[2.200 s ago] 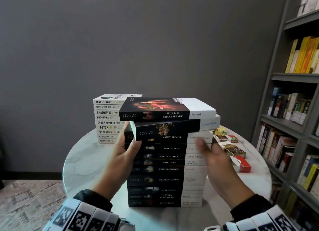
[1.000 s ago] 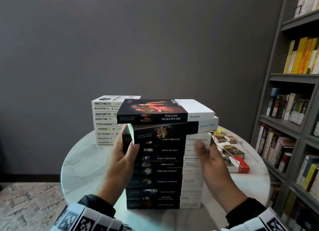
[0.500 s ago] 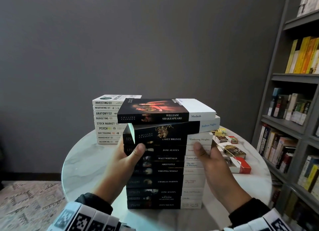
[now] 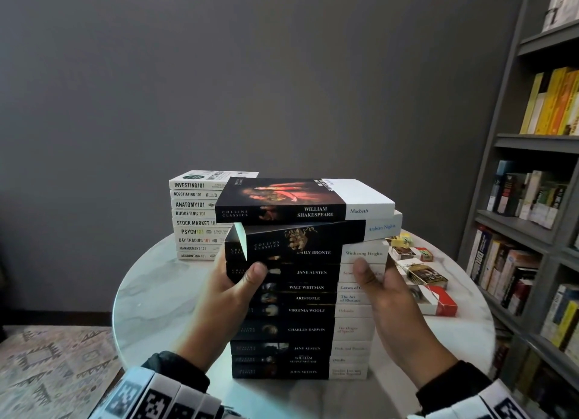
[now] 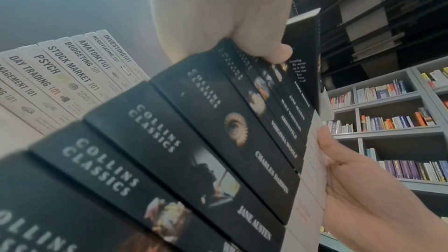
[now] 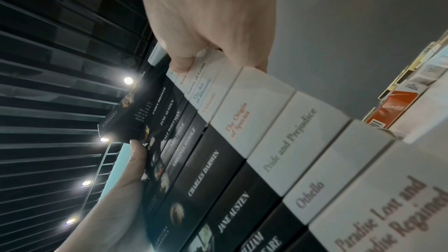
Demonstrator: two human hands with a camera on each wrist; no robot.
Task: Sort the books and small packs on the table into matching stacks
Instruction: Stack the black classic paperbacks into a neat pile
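A tall stack of black-and-white Collins Classics books (image 4: 307,329) stands at the front of the round marble table (image 4: 156,293). Its top two books, Macbeth (image 4: 282,196) and Arabian Nights (image 4: 382,227), lie askew and jut out to the right. My left hand (image 4: 238,287) grips the stack's left end, its thumb on the Jane Austen spine (image 5: 297,106). At the white right end my right hand (image 4: 385,296) holds the stack, its thumb on the spines and its fingers hidden round the end. A white stack of "101" books (image 4: 194,222) stands behind on the left.
Several small packs (image 4: 426,274), one of them red and white (image 4: 445,304), lie on the table's right side, close to my right hand. A grey bookshelf (image 4: 532,199) full of books fills the right. A patterned rug (image 4: 47,356) covers the floor at left.
Both hands have slid a little lower along the ends of the stack, from the Emily Brontë book to the Jane Austen one. The books have hardly moved.
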